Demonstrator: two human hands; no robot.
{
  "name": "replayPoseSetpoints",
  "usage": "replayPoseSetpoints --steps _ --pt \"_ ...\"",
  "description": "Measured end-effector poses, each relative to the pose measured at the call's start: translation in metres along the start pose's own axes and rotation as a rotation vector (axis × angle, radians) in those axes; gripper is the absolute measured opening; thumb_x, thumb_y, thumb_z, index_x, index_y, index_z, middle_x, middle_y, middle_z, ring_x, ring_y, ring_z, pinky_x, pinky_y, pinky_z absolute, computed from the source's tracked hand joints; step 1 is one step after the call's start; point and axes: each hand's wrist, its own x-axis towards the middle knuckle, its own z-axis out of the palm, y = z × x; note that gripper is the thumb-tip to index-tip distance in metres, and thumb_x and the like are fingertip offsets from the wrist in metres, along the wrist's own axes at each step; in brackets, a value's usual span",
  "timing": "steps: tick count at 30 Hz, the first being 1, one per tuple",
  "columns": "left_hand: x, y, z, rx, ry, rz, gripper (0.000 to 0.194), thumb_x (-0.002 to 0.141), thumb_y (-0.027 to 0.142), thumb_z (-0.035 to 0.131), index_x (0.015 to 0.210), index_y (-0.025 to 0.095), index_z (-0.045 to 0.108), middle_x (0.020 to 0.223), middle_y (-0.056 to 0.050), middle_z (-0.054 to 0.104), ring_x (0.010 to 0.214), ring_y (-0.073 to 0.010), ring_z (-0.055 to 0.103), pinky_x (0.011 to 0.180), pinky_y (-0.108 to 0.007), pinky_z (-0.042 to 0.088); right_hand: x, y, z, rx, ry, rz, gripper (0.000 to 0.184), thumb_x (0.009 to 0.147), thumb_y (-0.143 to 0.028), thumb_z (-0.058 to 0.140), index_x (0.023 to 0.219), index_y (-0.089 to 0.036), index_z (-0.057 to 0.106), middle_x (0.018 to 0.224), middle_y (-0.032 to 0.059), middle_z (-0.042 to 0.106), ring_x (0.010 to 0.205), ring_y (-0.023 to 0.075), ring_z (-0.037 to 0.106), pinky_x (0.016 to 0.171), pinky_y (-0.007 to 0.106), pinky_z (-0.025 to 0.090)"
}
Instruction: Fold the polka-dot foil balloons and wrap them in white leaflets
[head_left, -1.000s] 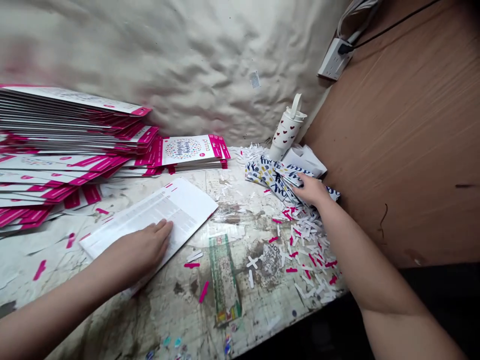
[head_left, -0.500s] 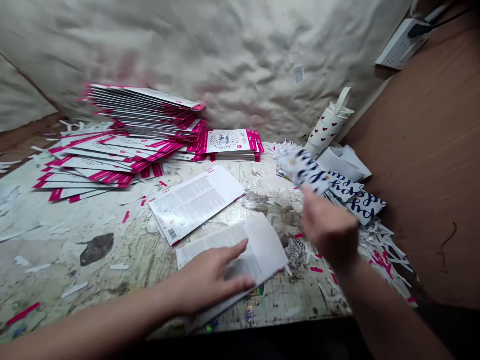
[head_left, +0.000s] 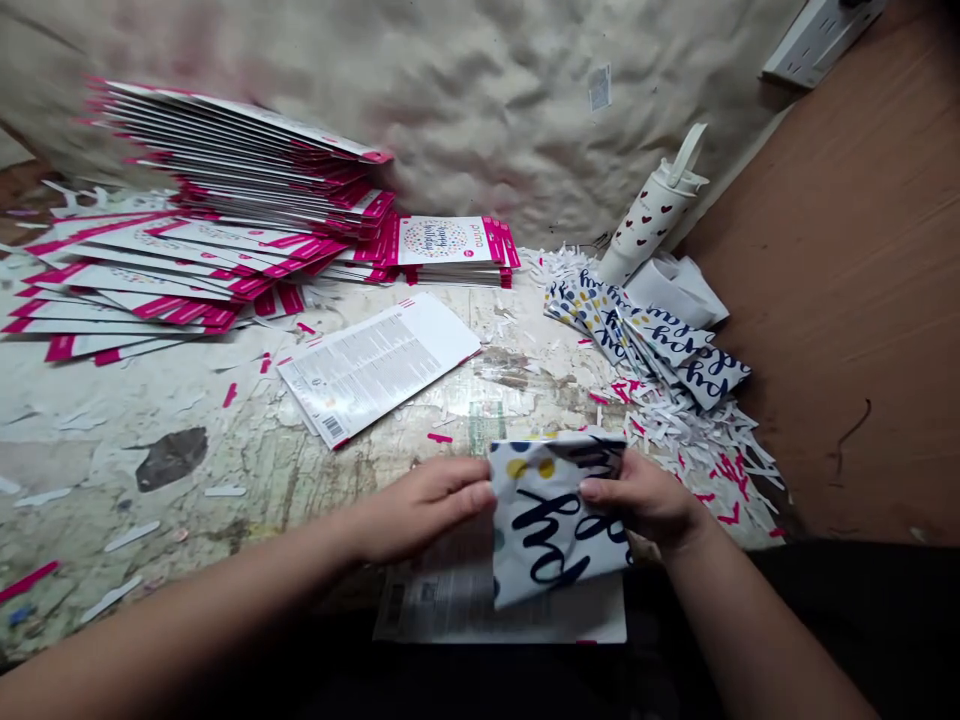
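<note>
Between my hands, near the table's front edge, is a folded printed sheet (head_left: 551, 540), white with dark blue lettering and yellow and blue dots. My right hand (head_left: 660, 500) grips its right side, thumb on top. At the sheet's left edge, the thumb and fingers of my left hand (head_left: 435, 505) close on it. Below lies a flat white packet (head_left: 442, 610) with grey print and a barcode, partly covered by the sheet and overhanging the front edge. A similar packet (head_left: 382, 365) rests farther back, print side up.
Pink-and-white packets (head_left: 255, 160) are piled high at the back left, beside a shorter stack (head_left: 450, 243). More folded printed sheets (head_left: 667, 345) lie at the right near a white tumbler with hearts (head_left: 652, 220). Paper scraps (head_left: 705, 440) litter the table (head_left: 247, 430). A brown panel (head_left: 847, 300) bounds the right.
My right hand has brought a folded printed sheet from the right pile to the front. My left hand has moved from the near packet to the sheet's edge. That packet is now closer to me.
</note>
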Motion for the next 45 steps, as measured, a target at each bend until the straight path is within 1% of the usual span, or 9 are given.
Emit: replayPoseSetpoints --steps 4,6,9,12,16,20,28,39,45 --pt "-0.026 -0.027 0.014 0.768 -0.042 -0.052 0.064 0.083 0.051 0.044 0.137 0.018 0.034 0.143 -0.013 0.031 0.133 -0.0355 0.020 0.106 -0.053 0.018 -0.021 0.030 -0.030 0.002 0.356 0.056 0.036 0.062 -0.029 0.077 0.093 -0.016 0.064 0.082 0.0069 0.071 0.075 0.0232 0.068 0.075 0.041 0.054" --pt "-0.034 -0.030 0.022 0.989 0.055 -0.199 0.065 0.082 0.051 0.045 0.134 0.013 0.039 0.140 -0.018 0.034 0.130 -0.0394 0.024 0.101 -0.055 0.025 -0.028 0.035 -0.040 0.002 0.483 0.029 0.036 0.062 -0.030 0.077 0.092 -0.017 0.063 0.084 0.0064 0.071 0.076 0.0239 0.068 0.075 0.042 0.055" --pt "-0.021 -0.017 0.028 1.182 0.176 -0.287 0.041 0.084 0.033 0.043 0.114 0.008 0.056 0.125 -0.023 0.049 0.120 -0.0418 0.038 0.091 -0.055 0.033 -0.027 0.030 -0.041 0.005 0.562 -0.063 0.038 0.062 -0.030 0.077 0.094 -0.018 0.062 0.090 0.0064 0.071 0.083 0.0254 0.067 0.077 0.043 0.054" --pt "0.018 -0.006 0.026 1.160 0.118 -0.120 0.025 0.081 0.013 0.038 0.094 0.010 0.060 0.101 -0.018 0.058 0.096 -0.0306 0.051 0.081 -0.044 0.041 -0.016 0.020 -0.033 -0.033 0.613 -0.185 0.041 0.060 -0.031 0.077 0.096 -0.018 0.062 0.097 0.0067 0.069 0.094 0.0263 0.064 0.084 0.043 0.052" --pt "0.057 -0.015 0.019 1.110 0.095 0.053 0.017 0.073 0.019 0.045 0.087 0.013 0.054 0.089 -0.013 0.054 0.082 -0.0246 0.047 0.076 -0.039 0.039 -0.001 0.008 -0.026 -0.165 0.598 -0.272 0.043 0.062 -0.034 0.076 0.100 -0.017 0.062 0.101 0.0074 0.068 0.100 0.0255 0.061 0.089 0.042 0.048" --pt "0.057 -0.023 0.013 1.077 0.076 0.174 0.016 0.069 0.023 0.046 0.083 0.016 0.051 0.088 -0.010 0.052 0.084 -0.0241 0.044 0.079 -0.040 0.034 -0.001 0.001 -0.022 -0.352 0.518 -0.193 0.038 0.063 -0.036 0.074 0.094 -0.015 0.065 0.094 0.0079 0.069 0.089 0.0241 0.064 0.082 0.039 0.050" --pt "0.051 -0.006 0.010 1.013 -0.021 0.337 0.013 0.074 0.027 0.046 0.080 0.017 0.051 0.083 -0.006 0.056 0.084 -0.0216 0.046 0.084 -0.040 0.029 0.006 -0.027 -0.026 -0.385 0.085 0.112 0.032 0.057 -0.027 0.077 0.082 -0.012 0.065 0.071 0.0010 0.065 0.062 0.0123 0.058 0.057 0.023 0.048" --pt "0.050 -0.008 0.013 1.027 -0.014 0.264 0.008 0.073 0.025 0.050 0.076 0.018 0.050 0.079 -0.004 0.057 0.079 -0.0203 0.047 0.083 -0.040 0.027 0.035 -0.033 -0.034 -0.467 -0.009 0.227 0.028 0.044 -0.017 0.080 0.068 -0.013 0.065 0.062 -0.0018 0.065 0.055 0.0105 0.056 0.054 0.021 0.047" --pt "0.048 -0.008 0.007 0.987 0.005 0.205 0.007 0.076 0.022 0.047 0.081 0.018 0.050 0.086 -0.005 0.056 0.082 -0.0204 0.046 0.085 -0.041 0.026 0.052 -0.018 -0.007 -0.235 0.159 0.059 0.034 0.053 -0.030 0.078 0.078 -0.014 0.060 0.065 -0.0026 0.063 0.053 0.0088 0.056 0.054 0.022 0.046"
